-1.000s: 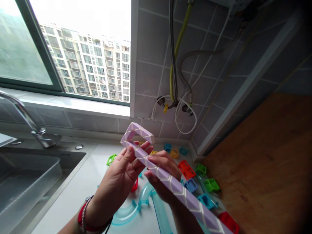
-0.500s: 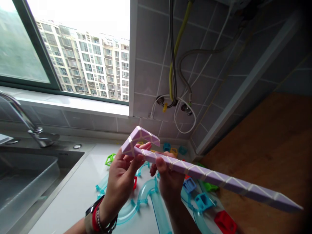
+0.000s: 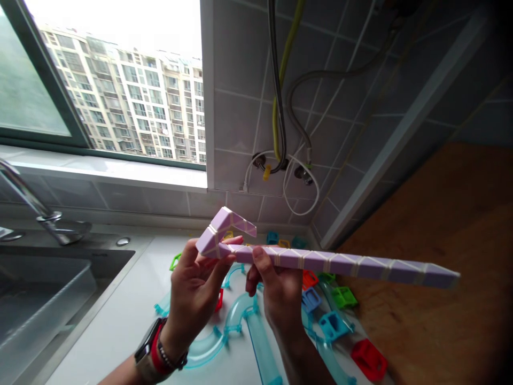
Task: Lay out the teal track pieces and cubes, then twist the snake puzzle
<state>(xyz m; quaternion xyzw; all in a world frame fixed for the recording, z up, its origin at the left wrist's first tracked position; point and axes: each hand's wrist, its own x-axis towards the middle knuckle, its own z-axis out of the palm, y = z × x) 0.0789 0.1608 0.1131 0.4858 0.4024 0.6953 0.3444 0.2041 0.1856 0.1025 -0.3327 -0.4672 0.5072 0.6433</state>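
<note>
Swung up nearly level since the earlier frame: long tail of the purple twist puzzle [image 3: 320,261]. Left hand [image 3: 196,291] pinching its bent end, right hand [image 3: 280,294] gripping just beside, fingers wrapped over the strip. Below, on the white counter [image 3: 128,315]: clear blue track pieces [image 3: 248,326], coloured blocks [image 3: 332,321]. Sink [image 3: 44,289] off left.

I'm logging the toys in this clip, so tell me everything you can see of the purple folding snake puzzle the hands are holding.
The snake puzzle is a chain of pale purple wedge segments with white joints, seemingly plastic. Most of it runs straight and nearly level toward the right, its far end free in the air. The near end is folded into a small hook. The left hand pinches the fold; the right hand grips the straight run just beside it. It is held above the white counter, touching nothing else.
</note>
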